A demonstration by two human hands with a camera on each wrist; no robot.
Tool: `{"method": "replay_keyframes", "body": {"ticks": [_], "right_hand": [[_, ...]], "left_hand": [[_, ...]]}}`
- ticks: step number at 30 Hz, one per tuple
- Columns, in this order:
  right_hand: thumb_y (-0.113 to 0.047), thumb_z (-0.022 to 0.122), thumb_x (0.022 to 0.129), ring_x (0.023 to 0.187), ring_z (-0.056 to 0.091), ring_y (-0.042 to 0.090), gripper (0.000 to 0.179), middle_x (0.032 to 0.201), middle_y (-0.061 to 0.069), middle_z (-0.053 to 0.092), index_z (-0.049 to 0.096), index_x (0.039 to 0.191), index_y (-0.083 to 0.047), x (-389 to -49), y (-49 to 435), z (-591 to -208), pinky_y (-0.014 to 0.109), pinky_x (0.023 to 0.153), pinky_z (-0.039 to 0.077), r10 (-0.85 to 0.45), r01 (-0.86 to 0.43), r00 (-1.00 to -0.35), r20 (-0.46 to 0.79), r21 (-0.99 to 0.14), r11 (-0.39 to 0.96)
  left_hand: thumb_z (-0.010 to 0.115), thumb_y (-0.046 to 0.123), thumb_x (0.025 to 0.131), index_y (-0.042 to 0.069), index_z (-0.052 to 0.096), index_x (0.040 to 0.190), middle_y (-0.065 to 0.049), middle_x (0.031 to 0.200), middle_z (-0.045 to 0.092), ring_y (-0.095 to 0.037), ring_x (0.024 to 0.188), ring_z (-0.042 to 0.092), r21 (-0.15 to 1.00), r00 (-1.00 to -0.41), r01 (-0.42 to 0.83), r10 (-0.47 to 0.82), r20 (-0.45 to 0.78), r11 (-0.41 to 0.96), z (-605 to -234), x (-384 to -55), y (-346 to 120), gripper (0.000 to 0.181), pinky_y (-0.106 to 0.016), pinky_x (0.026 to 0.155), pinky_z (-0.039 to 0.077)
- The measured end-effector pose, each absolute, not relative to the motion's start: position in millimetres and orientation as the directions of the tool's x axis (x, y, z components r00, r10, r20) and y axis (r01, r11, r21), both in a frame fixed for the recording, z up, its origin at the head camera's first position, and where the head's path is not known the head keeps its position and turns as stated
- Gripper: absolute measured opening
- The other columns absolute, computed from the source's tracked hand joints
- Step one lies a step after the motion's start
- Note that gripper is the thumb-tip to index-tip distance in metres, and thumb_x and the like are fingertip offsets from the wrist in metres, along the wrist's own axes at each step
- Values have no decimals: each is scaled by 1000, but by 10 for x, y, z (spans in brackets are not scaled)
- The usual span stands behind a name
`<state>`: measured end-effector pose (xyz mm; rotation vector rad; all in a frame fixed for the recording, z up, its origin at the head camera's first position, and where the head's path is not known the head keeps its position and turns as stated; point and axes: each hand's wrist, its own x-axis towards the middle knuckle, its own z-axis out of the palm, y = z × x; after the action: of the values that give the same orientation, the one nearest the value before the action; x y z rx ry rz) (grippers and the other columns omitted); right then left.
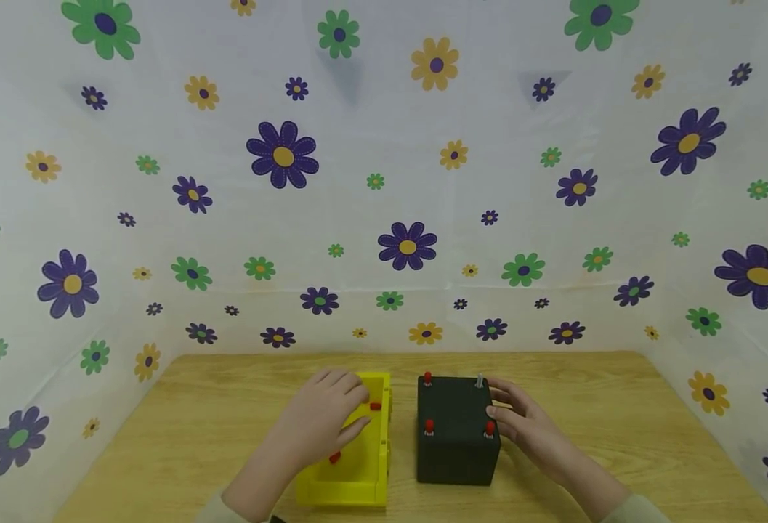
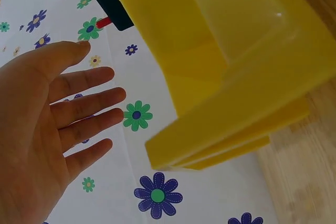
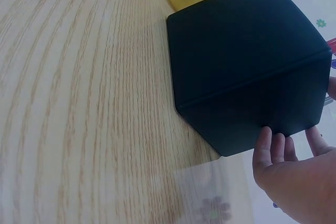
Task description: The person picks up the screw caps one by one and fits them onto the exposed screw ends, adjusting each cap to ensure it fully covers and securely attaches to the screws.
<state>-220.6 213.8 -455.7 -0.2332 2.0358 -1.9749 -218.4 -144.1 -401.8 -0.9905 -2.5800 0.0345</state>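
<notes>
My left hand [image 1: 323, 415] hovers over the yellow bin [image 1: 343, 494], its fingers spread and relaxed. In the left wrist view that hand [image 2: 58, 108] has nothing between thumb and fingers. Small red caps lie inside the bin, one near the right wall [image 1: 375, 406] and one lower down [image 1: 335, 457]. To the right stands a black box [image 1: 457, 463] with metal posts at its top corners. Red caps [image 1: 429, 426] cover three posts; the back right post [image 1: 479, 380] is bare metal. My right hand [image 1: 529, 430] rests fingertips against the box's right side, thumb near its top edge.
Both the bin and the box stand on a wood-grain table [image 1: 227, 385], with a narrow gap between them. A white flower-printed sheet [image 1: 370, 109] rises behind the table and along both sides.
</notes>
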Motion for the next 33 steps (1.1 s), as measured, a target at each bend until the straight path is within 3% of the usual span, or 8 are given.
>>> {"method": "replay_keyframes", "body": {"ticks": [8, 14, 20, 33], "right_hand": [[-22, 55, 110, 129, 60, 19, 70, 168, 31, 23, 19, 167, -2, -2199, 2146, -4567, 22, 103, 56, -326, 79, -941, -90, -996, 47], [-22, 55, 110, 130, 60, 19, 70, 168, 32, 24, 20, 167, -2, -2197, 2147, -4561, 22, 103, 56, -332, 68, -940, -80, -997, 47], [-22, 55, 110, 129, 60, 18, 70, 167, 32, 24, 20, 167, -1, -2192, 2144, -4555, 22, 102, 56, -328, 71, -941, -84, -996, 51], [-22, 54, 111, 131, 59, 19, 69, 168, 32, 23, 19, 167, -1, -2204, 2147, -4559, 25, 104, 56, -340, 61, -938, -74, -997, 48]], "left_hand": [[77, 40, 97, 18, 73, 112, 2, 114, 73, -20, 111, 67, -159, -684, 637, 648, 335, 755, -4091, -2146, -1514, 27, -43, 105, 58], [77, 39, 97, 18, 74, 113, 0, 120, 73, -22, 116, 66, -105, -737, 615, 618, 275, 781, -4138, -2126, -1542, 27, -51, 112, 55], [76, 40, 97, 18, 74, 113, 0, 119, 73, -22, 116, 66, -73, -766, 600, 598, 237, 797, -4185, -2113, -1574, 28, -51, 114, 53], [70, 47, 100, 13, 73, 127, -5, 130, 71, -25, 123, 64, -42, -805, 577, 577, 136, 815, -4249, -2120, -1599, 43, -52, 117, 50]]}}
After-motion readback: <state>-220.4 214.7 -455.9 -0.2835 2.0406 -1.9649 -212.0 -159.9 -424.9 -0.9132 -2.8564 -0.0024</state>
